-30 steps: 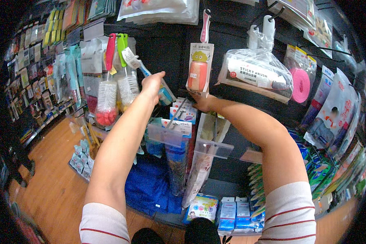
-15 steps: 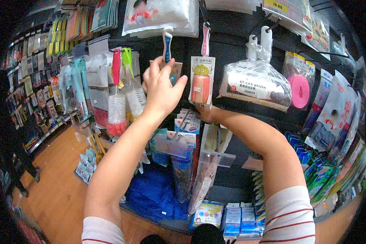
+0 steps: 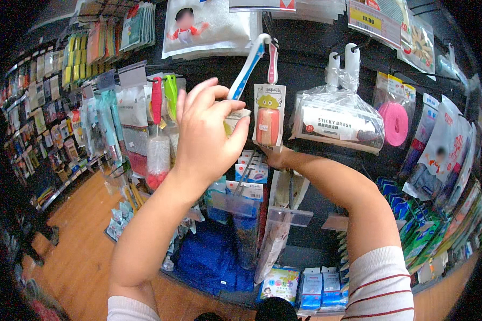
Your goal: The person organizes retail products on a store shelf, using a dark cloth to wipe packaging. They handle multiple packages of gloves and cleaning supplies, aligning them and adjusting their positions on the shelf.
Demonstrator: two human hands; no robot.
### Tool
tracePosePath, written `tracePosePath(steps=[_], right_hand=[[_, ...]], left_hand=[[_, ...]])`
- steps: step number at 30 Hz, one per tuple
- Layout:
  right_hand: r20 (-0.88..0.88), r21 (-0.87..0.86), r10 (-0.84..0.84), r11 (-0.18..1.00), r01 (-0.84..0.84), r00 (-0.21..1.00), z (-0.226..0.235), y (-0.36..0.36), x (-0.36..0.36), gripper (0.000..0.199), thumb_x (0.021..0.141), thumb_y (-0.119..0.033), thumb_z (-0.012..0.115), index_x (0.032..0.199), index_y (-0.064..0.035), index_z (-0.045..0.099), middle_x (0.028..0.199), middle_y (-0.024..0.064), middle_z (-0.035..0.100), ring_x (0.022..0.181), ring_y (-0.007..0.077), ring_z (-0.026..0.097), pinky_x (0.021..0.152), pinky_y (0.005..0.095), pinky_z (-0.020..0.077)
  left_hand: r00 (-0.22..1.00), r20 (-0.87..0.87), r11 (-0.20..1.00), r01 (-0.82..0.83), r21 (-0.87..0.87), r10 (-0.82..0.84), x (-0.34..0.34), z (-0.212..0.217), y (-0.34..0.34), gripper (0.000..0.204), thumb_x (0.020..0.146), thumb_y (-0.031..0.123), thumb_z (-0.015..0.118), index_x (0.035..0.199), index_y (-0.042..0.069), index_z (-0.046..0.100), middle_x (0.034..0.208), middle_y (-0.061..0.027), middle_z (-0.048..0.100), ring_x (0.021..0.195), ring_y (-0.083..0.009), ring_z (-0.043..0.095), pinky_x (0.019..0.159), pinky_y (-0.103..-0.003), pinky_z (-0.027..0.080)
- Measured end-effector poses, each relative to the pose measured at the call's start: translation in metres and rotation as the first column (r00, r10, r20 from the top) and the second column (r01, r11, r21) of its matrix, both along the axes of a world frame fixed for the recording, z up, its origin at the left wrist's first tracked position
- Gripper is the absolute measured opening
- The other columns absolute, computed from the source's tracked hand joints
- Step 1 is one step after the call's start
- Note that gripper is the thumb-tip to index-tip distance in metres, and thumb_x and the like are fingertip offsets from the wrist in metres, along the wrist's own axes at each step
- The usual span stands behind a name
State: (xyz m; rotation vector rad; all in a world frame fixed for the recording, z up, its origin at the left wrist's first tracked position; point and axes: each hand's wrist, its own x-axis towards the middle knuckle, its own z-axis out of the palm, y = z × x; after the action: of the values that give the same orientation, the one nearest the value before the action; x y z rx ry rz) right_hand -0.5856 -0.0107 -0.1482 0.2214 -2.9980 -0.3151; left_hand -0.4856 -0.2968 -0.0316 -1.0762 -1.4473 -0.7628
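My left hand (image 3: 211, 131) is closed around a sponge cup brush with a blue-and-white handle (image 3: 247, 67); its lower part and card are mostly hidden by the fingers. The brush tilts, with its handle top close to a hook. Beside it hangs a second sponge cup brush (image 3: 268, 120) with a pink-and-white handle, an orange-pink sponge and a printed card. Low behind that card is my right hand (image 3: 276, 157), its fingers mostly hidden, so I cannot tell what they hold.
Bagged white sticky rollers (image 3: 334, 115) and a coiled pink item (image 3: 393, 123) hang to the right. At left hang bottle brushes with red (image 3: 156, 101) and green (image 3: 170, 96) handles. Clear tag holders (image 3: 288, 215) stick out below. Blue fabric (image 3: 211, 262) lies low down.
My left hand has shifted slightly, and the blue-handled brush has gone from upright to leaning right, its top now by the pink handle. My right hand stays behind the hanging card.
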Motion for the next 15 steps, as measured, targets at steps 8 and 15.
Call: tracePosePath(steps=[8,15], right_hand=[[-0.008,-0.026,0.021,0.999,-0.021,1.000,-0.005,-0.001,-0.004,0.064,0.086,-0.027,0.049,0.138,-0.0024,0.021,0.139,0.0203,0.027,0.129,0.0307,0.026,0.107,0.0386,0.0210],[-0.011,-0.060,0.055,0.997,-0.056,0.998,-0.004,0.003,-0.011,0.061,0.087,-0.027,0.048,0.138,-0.0032,0.022,0.138,0.0192,0.029,0.127,0.0299,0.028,0.106,0.0382,0.0225]], left_hand=[[0.579,0.687,0.866,0.476,0.152,-0.439,-0.035,0.027,0.019,0.022,0.081,0.024,0.062,0.082,0.003,0.069,0.079,-0.0048,0.066,0.074,-0.0094,0.058,0.070,-0.024,0.044],[0.477,0.642,0.752,0.609,0.251,-0.600,-0.049,0.048,0.041,0.024,0.081,0.023,0.061,0.086,-0.001,0.066,0.083,-0.0079,0.066,0.076,-0.0131,0.061,0.074,-0.026,0.046]])
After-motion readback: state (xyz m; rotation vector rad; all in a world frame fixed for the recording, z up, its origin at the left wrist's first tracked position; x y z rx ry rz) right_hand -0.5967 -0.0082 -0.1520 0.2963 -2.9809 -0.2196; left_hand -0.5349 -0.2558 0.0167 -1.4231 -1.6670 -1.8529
